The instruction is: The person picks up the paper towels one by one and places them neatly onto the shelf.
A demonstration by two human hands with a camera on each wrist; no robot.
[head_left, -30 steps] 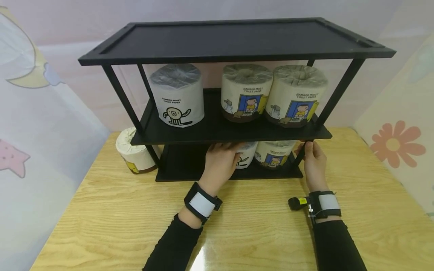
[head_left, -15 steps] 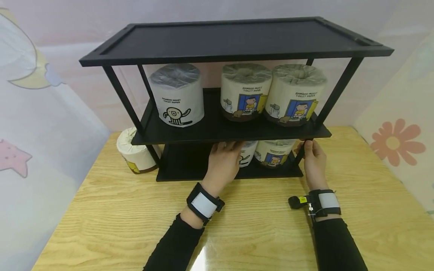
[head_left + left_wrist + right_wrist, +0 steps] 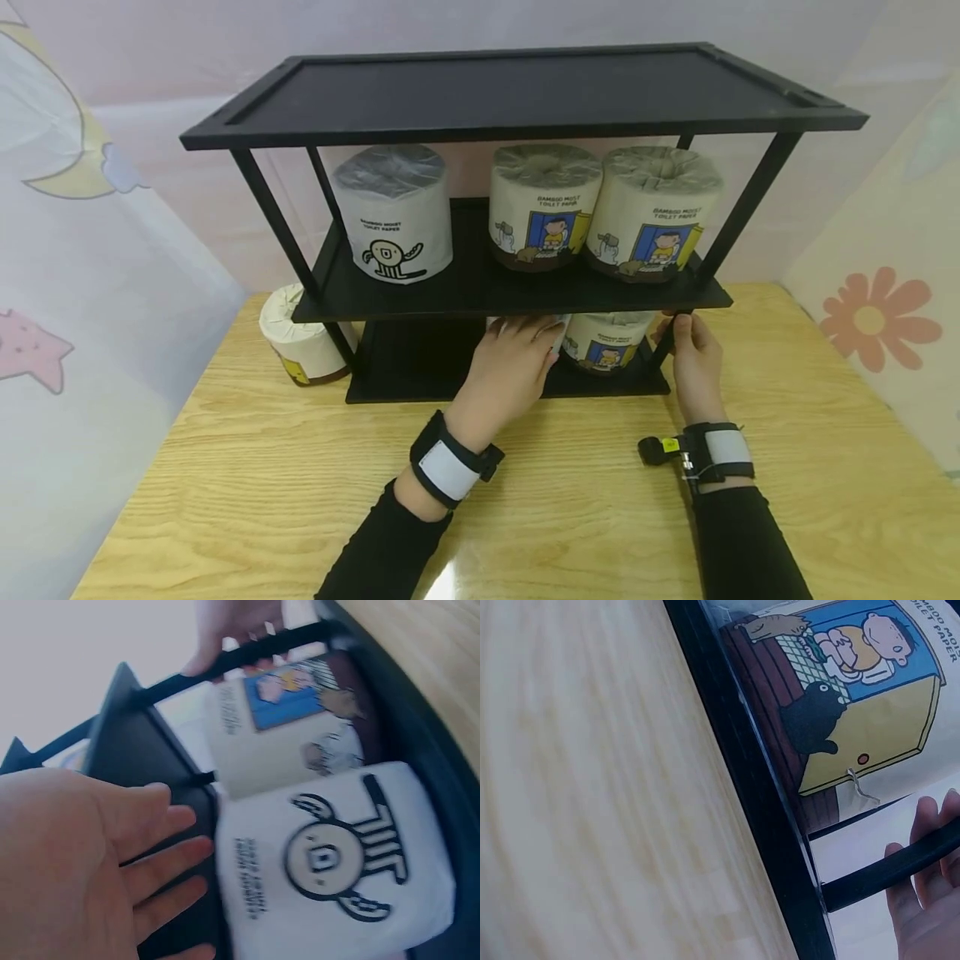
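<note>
On the lower shelf of the black rack [image 3: 517, 302], my left hand [image 3: 510, 367] reaches in with its fingers spread. The left wrist view has those fingers [image 3: 169, 864] right at the top end of a white toilet paper roll [image 3: 337, 859] with a line-drawn figure. In the head view the hand mostly hides that roll. Beside it stands another toilet paper roll [image 3: 603, 350] with a blue-and-yellow cartoon picture. My right hand [image 3: 697, 367] holds the rack's front right post [image 3: 663, 343], fingers behind it and thumb in front.
The middle shelf carries a white toilet paper roll [image 3: 393, 221] at left and two cartoon-printed rolls [image 3: 547, 212] at right. Another roll [image 3: 303, 337] stands on the wooden table [image 3: 225, 483], left of the rack. The top panel [image 3: 510, 92] overhangs both shelves.
My left hand has shifted right along the lower shelf and now covers most of the white roll in the head view. My right hand stays on the post.
</note>
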